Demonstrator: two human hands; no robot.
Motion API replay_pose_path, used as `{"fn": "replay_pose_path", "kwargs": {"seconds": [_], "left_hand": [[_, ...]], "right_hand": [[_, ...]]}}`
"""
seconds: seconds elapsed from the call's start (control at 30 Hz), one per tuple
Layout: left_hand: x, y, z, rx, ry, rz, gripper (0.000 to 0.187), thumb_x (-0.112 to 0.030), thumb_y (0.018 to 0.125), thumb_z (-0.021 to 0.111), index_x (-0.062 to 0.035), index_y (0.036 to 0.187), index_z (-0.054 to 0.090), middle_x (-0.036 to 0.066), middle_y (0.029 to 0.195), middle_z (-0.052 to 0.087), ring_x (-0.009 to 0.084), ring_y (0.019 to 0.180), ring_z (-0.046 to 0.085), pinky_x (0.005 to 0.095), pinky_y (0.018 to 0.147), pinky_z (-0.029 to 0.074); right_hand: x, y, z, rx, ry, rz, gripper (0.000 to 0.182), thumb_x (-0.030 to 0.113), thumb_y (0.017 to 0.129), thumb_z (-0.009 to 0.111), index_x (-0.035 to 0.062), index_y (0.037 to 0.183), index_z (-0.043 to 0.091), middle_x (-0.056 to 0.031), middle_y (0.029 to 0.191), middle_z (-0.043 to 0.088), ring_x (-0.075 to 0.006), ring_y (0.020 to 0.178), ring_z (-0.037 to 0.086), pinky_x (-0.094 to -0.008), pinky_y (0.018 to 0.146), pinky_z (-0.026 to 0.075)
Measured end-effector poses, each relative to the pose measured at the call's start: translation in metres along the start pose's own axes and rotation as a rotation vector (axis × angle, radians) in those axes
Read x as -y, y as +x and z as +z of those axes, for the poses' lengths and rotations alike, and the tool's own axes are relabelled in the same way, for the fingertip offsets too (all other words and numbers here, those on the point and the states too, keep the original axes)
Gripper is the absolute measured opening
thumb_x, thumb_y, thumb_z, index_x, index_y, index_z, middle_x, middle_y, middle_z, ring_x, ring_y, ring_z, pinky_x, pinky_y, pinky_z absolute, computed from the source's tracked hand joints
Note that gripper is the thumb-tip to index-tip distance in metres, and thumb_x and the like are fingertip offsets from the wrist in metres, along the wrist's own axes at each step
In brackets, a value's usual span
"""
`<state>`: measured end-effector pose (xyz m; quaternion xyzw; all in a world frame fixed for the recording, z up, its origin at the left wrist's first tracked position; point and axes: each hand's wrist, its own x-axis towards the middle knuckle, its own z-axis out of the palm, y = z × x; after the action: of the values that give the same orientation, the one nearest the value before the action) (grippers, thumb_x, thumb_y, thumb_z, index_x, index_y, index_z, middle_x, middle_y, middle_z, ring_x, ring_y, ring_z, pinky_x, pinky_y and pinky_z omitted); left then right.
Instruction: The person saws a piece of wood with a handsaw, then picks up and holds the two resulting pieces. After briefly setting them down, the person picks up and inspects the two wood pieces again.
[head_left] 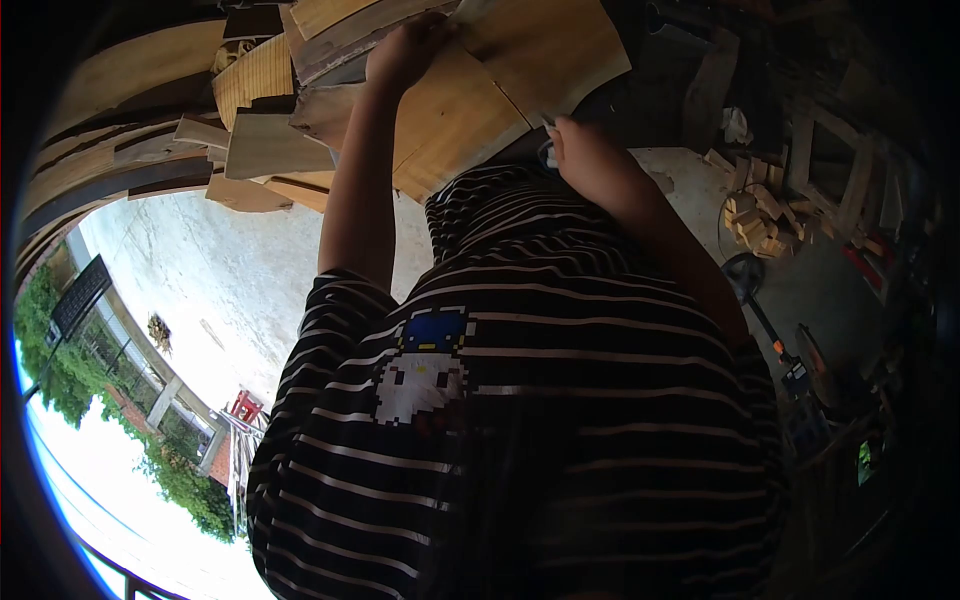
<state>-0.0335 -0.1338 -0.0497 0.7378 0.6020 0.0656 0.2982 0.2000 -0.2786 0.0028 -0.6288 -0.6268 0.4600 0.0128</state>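
Thin wooden sheets (455, 115) lie in front of my body at the top of the head view, with a narrow dark seam between two of them. My left hand (408, 52) rests at the upper part of the sheets, its fingers hidden in shadow. Near the sheets' lower right edge, my right hand (572, 143) is closed around a small whitish object (550, 150), too small and dark to name.
Stacked boards (140, 150) fill the upper left. Small wood blocks (765, 215) lie in a heap on the floor at the right, near wooden frames (835, 165). Below them stands a long-handled tool with orange parts (779, 347).
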Motion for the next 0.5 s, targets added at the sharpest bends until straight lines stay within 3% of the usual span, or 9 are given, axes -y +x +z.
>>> {"fn": "replay_pose_path", "kwargs": {"seconds": [0.13, 0.17, 0.2, 0.33, 0.5], "left_hand": [[-0.016, -0.012, -0.01, -0.028, 0.036, -0.068, 0.048, -0.05, 0.086, 0.05, -0.0106, 0.111, 0.06, 0.016, 0.101, 0.064, 0.0345, 0.096, 0.06, 0.0419, 0.08, 0.046], [-0.015, -0.011, -0.012, -0.074, 0.028, -0.071, 0.048, -0.05, 0.086, 0.051, -0.0074, 0.106, 0.061, 0.019, 0.097, 0.065, 0.0375, 0.092, 0.061, 0.0452, 0.076, 0.047], [-0.017, -0.011, -0.015, -0.008, 0.049, -0.089, 0.043, -0.045, 0.088, 0.052, -0.0086, 0.111, 0.057, 0.02, 0.101, 0.063, 0.0376, 0.095, 0.059, 0.0451, 0.079, 0.046], [-0.023, -0.011, -0.019, 0.012, 0.071, -0.148, 0.043, -0.045, 0.088, 0.052, -0.0098, 0.112, 0.057, 0.019, 0.102, 0.063, 0.0364, 0.096, 0.059, 0.0446, 0.079, 0.046], [-0.026, -0.01, -0.015, -0.023, 0.083, -0.059, 0.043, -0.045, 0.087, 0.052, -0.0098, 0.111, 0.058, 0.018, 0.102, 0.064, 0.035, 0.096, 0.06, 0.0434, 0.078, 0.046]], "right_hand": [[0.006, 0.034, 0.01, -0.06, 0.019, -0.159, 0.027, 0.023, 0.094, 0.043, -0.0007, 0.088, 0.053, -0.0212, 0.075, 0.061, -0.0372, 0.071, 0.061, -0.0437, 0.063, 0.047], [0.005, 0.025, 0.007, -0.054, 0.023, -0.159, 0.027, 0.023, 0.094, 0.043, -0.0007, 0.088, 0.053, -0.0212, 0.075, 0.061, -0.0372, 0.071, 0.061, -0.0437, 0.063, 0.047], [0.011, 0.004, -0.004, -0.024, 0.029, -0.143, 0.027, 0.023, 0.094, 0.043, -0.0009, 0.088, 0.053, -0.0208, 0.075, 0.061, -0.0365, 0.071, 0.061, -0.0433, 0.063, 0.047], [0.009, -0.028, -0.018, 0.002, -0.043, -0.037, 0.027, 0.022, 0.094, 0.042, -0.0011, 0.088, 0.055, -0.0203, 0.076, 0.061, -0.0358, 0.071, 0.062, -0.042, 0.065, 0.048], [0.014, 0.041, 0.011, -0.1, -0.026, -0.093, 0.026, 0.022, 0.094, 0.042, 0.0, 0.089, 0.055, -0.0198, 0.077, 0.062, -0.0356, 0.072, 0.062, -0.0418, 0.065, 0.048]]}}
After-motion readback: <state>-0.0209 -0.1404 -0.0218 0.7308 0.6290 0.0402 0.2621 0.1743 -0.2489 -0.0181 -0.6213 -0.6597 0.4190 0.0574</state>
